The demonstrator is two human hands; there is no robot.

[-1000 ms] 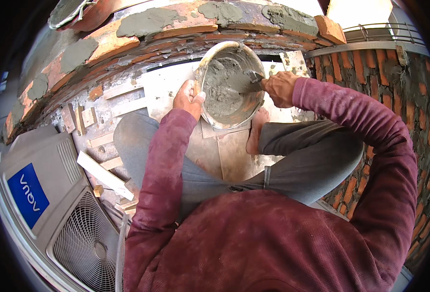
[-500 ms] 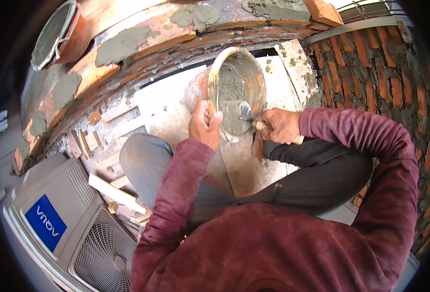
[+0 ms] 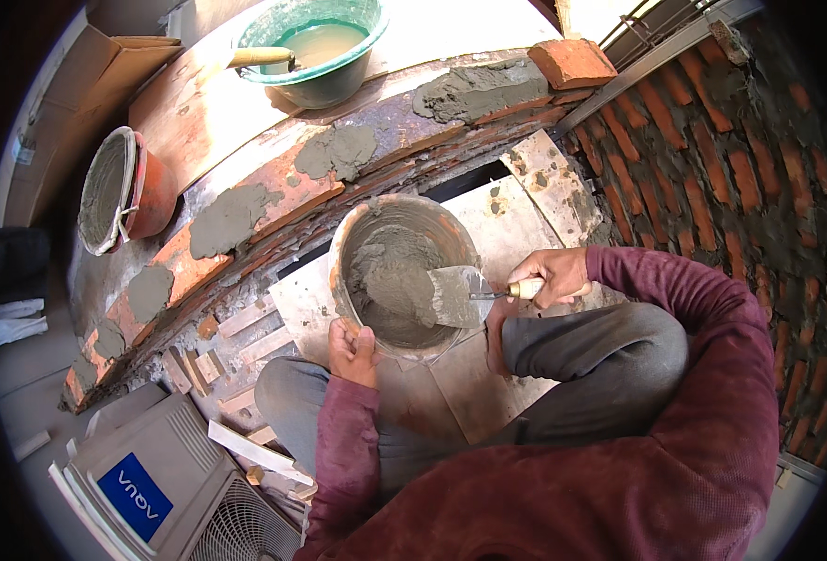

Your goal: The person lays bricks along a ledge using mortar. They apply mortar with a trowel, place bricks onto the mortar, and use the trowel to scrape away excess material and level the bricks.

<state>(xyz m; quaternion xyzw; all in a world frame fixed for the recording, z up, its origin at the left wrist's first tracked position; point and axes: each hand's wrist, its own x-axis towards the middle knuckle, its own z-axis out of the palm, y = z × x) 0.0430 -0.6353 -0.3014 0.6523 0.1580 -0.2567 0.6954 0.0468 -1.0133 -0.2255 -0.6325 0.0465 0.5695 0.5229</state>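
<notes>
Between my knees stands a bucket (image 3: 449,236) with grey wet mortar (image 3: 385,266) inside. My left hand (image 3: 353,355) is closed on its near-left rim, thumb toward the inside. In my right hand (image 3: 555,279) is the light wooden handle of a trowel, fingers wrapped round it. The trowel's flat metal blade (image 3: 462,297) lies over the right part of the bucket opening, smeared with mortar and pointing left. The blade's far edge meets the mortar in view; whether it is pressed in, I cannot tell.
Ahead runs a low brick wall (image 3: 292,201) topped with mortar patches and a loose brick (image 3: 570,64). Beyond it are a green basin (image 3: 324,89) of cloudy water and a red bucket (image 3: 156,192). An air-conditioner unit (image 3: 165,467) and wood offcuts (image 3: 254,453) lie left; a brick wall (image 3: 712,178) rises right.
The bucket has gone from tilted to more upright. The trowel blade has come up from inside to the right side of the opening. The view has shifted, bringing in the green basin.
</notes>
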